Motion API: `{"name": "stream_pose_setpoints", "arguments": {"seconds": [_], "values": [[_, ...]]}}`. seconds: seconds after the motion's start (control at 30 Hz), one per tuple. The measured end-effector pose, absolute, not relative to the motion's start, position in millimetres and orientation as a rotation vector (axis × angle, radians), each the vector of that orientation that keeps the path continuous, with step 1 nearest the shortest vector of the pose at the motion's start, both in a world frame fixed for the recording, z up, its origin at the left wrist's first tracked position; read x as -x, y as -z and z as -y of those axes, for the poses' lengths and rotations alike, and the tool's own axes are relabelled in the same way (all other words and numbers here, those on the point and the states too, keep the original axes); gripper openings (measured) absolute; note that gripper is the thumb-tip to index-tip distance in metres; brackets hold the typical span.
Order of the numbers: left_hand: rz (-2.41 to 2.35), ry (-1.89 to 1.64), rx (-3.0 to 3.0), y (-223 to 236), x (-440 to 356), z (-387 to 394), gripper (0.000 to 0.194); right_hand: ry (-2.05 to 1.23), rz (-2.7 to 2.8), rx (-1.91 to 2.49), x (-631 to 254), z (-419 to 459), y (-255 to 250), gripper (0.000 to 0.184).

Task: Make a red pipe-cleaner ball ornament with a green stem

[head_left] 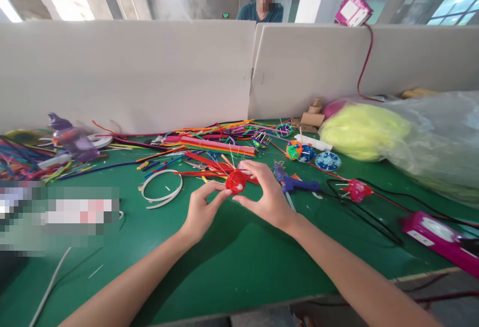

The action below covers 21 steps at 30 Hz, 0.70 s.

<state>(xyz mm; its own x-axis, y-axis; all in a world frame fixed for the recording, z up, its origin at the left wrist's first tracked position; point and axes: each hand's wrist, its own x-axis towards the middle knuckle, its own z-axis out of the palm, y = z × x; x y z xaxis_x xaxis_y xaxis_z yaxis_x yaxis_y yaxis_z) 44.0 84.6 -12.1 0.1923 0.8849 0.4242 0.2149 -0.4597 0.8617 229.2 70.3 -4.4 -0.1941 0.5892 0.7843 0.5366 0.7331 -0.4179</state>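
Observation:
Between my two hands, above the green table (239, 277), is a small round red craft piece (235, 182) with thin white sticks poking up from it and a pale spot on its face. My left hand (204, 207) pinches its lower left side between thumb and fingers. My right hand (267, 195) curves round its right side, fingertips at the top and thumb near the lower edge. Just behind lie red pipe cleaners (209, 163) and a bundle of pink and orange ones (217, 146). A blue glue gun (295, 182) rests right of my right hand.
A white strip coil (161, 187) lies left. Finished-looking round pieces (328, 160) sit back right, near a pink-red piece (358, 190) and cables. A magenta power strip (437, 237) is at right. Plastic bags (430, 137) bulge before a white partition (127, 78); a person (262, 10) is beyond.

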Motion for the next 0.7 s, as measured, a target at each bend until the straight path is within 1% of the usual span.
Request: {"name": "stream_pose_setpoints", "arguments": {"seconds": [0.07,0.2,0.27,0.5,0.63,0.7], "values": [[-1.004,-1.295,-1.89,12.9,-45.2,-83.0,0.014,0.014,1.93,0.837,-228.5,-69.6,4.9,0.059],[-0.999,-1.29,-1.918,14.7,-47.2,-81.7,0.012,0.081,1.968,0.811,-227.2,-69.7,7.2,0.043],[-1.007,-1.282,-1.905,15.7,-47.4,-81.7,0.013,0.106,1.964,0.82,-227.2,-70.2,8.8,0.037],[-1.025,-1.298,-1.935,12.8,-47.3,-80.8,0.014,0.093,1.943,0.837,-226.8,-69.8,10.1,0.034],[-1.059,-1.306,-1.941,10.1,-46.1,-80.9,0.015,0.002,1.908,0.894,-226.2,-67.6,8.2,0.035],[-1.085,-1.351,-1.889,10.5,-45.1,-82.6,0.018,-0.093,1.825,0.943,-226.4,-67.8,6.7,0.032]]}}
